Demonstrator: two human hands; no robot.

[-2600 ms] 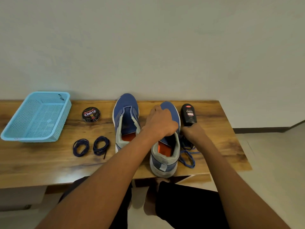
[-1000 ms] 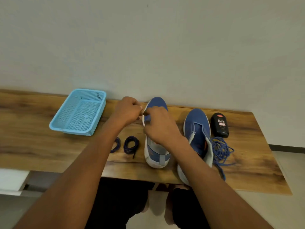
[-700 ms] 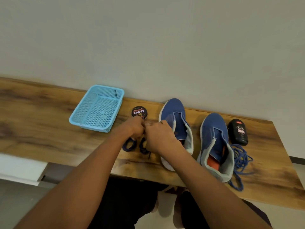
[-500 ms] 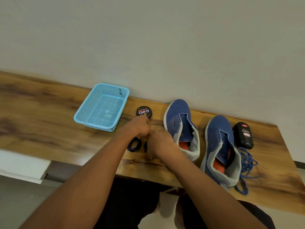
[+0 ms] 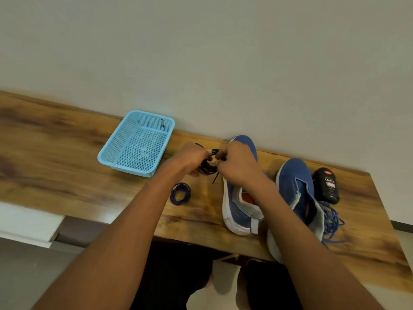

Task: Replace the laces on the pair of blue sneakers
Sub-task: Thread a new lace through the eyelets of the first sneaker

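Both hands, left hand (image 5: 190,158) and right hand (image 5: 237,164), are pinching a dark coiled lace (image 5: 209,166), seemingly lifted; another coil (image 5: 180,193) is lying just below them.

Black bottle (image 5: 326,185), on worktop (image 5: 67,166) at far right: label reads "Cherry" in white script on the dark front. A red patch sits above the word and a small white-and-red panel sits below it; the print on both is too small to read.

Blue basket (image 5: 136,143): a small pale tag on the near rim carries marks, not legible.

No other readable text, numbers or signs.
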